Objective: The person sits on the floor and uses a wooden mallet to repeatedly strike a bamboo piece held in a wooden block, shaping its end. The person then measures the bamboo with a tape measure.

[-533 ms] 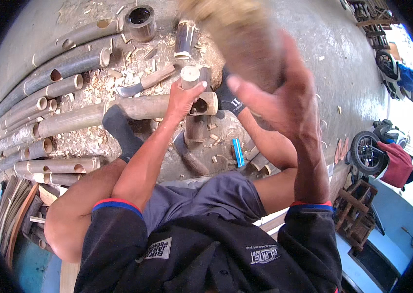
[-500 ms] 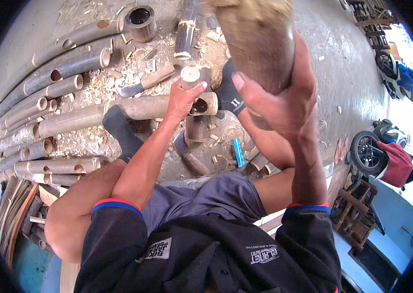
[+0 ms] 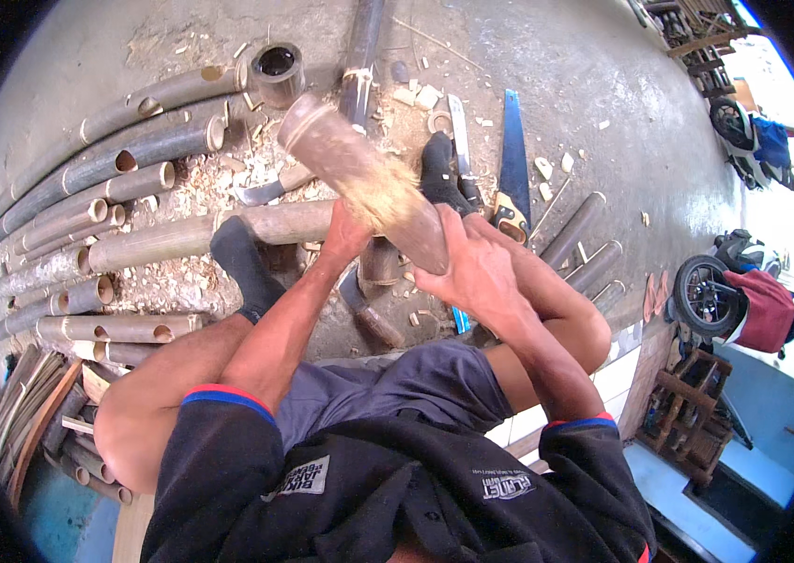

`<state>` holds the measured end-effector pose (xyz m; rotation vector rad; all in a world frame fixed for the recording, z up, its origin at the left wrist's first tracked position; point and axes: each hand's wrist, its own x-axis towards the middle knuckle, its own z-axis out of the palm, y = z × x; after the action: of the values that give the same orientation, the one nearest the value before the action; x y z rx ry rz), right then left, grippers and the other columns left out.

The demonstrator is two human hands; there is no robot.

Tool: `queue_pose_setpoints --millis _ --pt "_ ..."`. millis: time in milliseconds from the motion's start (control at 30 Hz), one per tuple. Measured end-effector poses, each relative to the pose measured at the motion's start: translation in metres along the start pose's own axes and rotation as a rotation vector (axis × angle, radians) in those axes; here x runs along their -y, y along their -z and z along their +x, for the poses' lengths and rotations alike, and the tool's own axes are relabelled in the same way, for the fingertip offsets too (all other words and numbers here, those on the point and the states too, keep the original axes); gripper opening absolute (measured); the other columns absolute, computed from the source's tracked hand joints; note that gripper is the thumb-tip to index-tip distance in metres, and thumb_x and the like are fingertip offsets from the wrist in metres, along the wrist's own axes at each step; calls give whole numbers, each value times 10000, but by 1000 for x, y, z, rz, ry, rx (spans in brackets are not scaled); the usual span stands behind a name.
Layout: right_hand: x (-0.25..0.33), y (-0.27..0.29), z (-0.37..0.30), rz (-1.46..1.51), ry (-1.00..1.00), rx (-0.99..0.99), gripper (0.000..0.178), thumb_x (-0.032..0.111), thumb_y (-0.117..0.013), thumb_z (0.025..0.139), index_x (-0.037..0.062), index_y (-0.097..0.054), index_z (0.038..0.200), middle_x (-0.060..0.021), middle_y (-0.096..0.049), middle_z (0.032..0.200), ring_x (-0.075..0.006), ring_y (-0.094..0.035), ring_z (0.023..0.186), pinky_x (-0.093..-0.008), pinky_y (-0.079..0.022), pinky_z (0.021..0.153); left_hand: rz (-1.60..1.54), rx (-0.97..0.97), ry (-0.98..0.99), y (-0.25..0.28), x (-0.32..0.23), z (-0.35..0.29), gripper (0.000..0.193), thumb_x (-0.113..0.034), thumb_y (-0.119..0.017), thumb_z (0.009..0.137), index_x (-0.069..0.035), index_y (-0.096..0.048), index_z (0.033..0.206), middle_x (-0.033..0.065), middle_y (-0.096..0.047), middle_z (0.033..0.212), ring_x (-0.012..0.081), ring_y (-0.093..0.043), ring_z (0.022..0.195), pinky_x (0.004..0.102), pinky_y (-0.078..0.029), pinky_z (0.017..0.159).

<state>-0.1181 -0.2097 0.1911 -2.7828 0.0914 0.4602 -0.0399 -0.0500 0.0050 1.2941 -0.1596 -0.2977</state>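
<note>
My right hand (image 3: 474, 267) is closed round the lower end of a thick wooden mallet (image 3: 341, 155), its middle worn to pale fibres. The mallet slants over my left hand (image 3: 350, 230), which is closed just above a long bamboo pole (image 3: 228, 236). Mallet and fist now hide the pale-topped round wooden handle that my left hand gripped upright half a second ago, and also the pole's cut hole. The pole lies crosswise between my feet, above a short upright bamboo piece (image 3: 379, 265).
Several notched bamboo poles (image 3: 125, 161) lie at left among wood chips. A hooked blade (image 3: 359, 300) is near my lap. To the right are a long knife (image 3: 460, 136), a handsaw (image 3: 513, 150) and bamboo lengths (image 3: 573, 230). A bamboo cup (image 3: 278, 75) stands beyond.
My right hand has swung the mallet down and leftward from a raised position, bringing it over my left hand. The left hand stays at the pole. The view has shifted slightly, showing the saw and knife.
</note>
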Motion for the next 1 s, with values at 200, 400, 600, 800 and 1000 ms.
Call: queue_pose_setpoints --millis 200,400,600,800,1000 --pt "25 34 -21 328 221 -343 879 441 -790 757 64 -403 1450 -314 -687 1079 -479 -694 966 -542 -567 831 169 52 -20 17 17 -18 322 -122 -850 783 -68 -674 1047 -25 -684 970 80 -616 906 284 -511 839" --pt "10 -28 -50 169 -101 72 927 414 -817 722 -24 -424 1438 -335 -684 1071 -488 -689 949 -492 -557 891 -104 245 28 21 38 -35 492 -157 -781 900 -22 -595 1335 85 -662 1289 177 -632 1148 365 -524 983" --pt "25 -28 -77 465 227 -402 874 342 -859 711 -13 -461 1403 -298 -698 1051 -458 -714 973 -487 -567 878 -175 190 159 13 34 -38 529 -155 -796 882 -16 -572 1342 89 -649 1292 216 -631 1150 403 -529 1003" --pt "34 -47 -70 377 -74 9 878 347 -859 706 -36 -452 1384 -299 -707 1056 -454 -722 947 -514 -568 859 -686 244 219 32 49 -44 302 -218 -627 1016 -71 -552 1269 40 -645 1145 167 -619 1051 401 -523 943" --pt "15 -65 -92 404 -63 -20 900 412 -833 743 -22 -427 1419 -317 -704 1024 -447 -707 1004 -502 -572 851 -155 182 -55 -11 27 -52 382 -47 -679 946 -55 -479 1271 18 -600 947 128 -604 862 319 -552 744"
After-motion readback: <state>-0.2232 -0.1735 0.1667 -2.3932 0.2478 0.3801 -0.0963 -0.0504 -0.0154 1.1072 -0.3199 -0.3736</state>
